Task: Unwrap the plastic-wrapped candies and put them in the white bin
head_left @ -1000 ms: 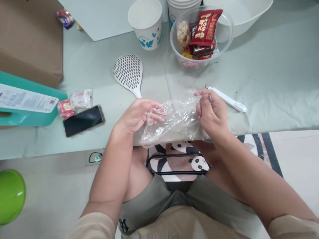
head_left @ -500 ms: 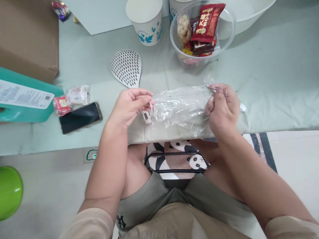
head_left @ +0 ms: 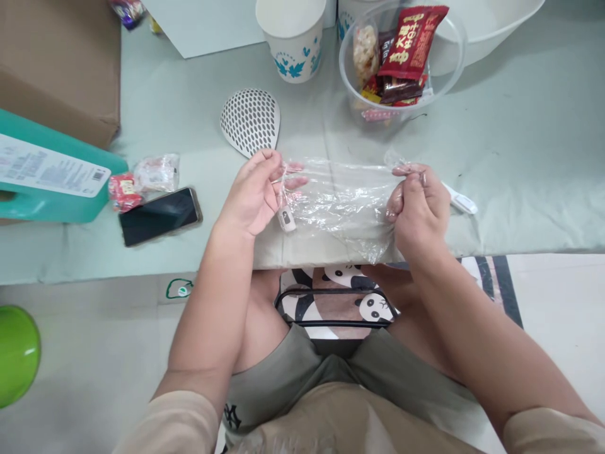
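A clear plastic bag [head_left: 340,195] is stretched between my two hands above the front of the table. My left hand [head_left: 258,192] holds its left end, with thumb and forefinger together at the edge and the other fingers reaching inside the film. At the right end, my right hand [head_left: 420,205] is closed on the gathered plastic. The grey perforated ladle [head_left: 251,120] lies behind my left hand, its handle partly hidden by the hand and bag. A white utensil handle [head_left: 460,200] sticks out to the right of my right hand.
A clear tub [head_left: 347,75] of wrapped snacks and a paper cup [head_left: 293,47] stand at the back. A phone [head_left: 161,217], small packets [head_left: 155,172], a teal bottle [head_left: 89,205] and a cardboard box [head_left: 61,69] are on the left. The table's front edge [head_left: 227,268] runs below my hands.
The fingers of my left hand have spread and pushed further inside the bag's left end. My right hand keeps its grip. The view has shifted slightly, moving table items rightward.
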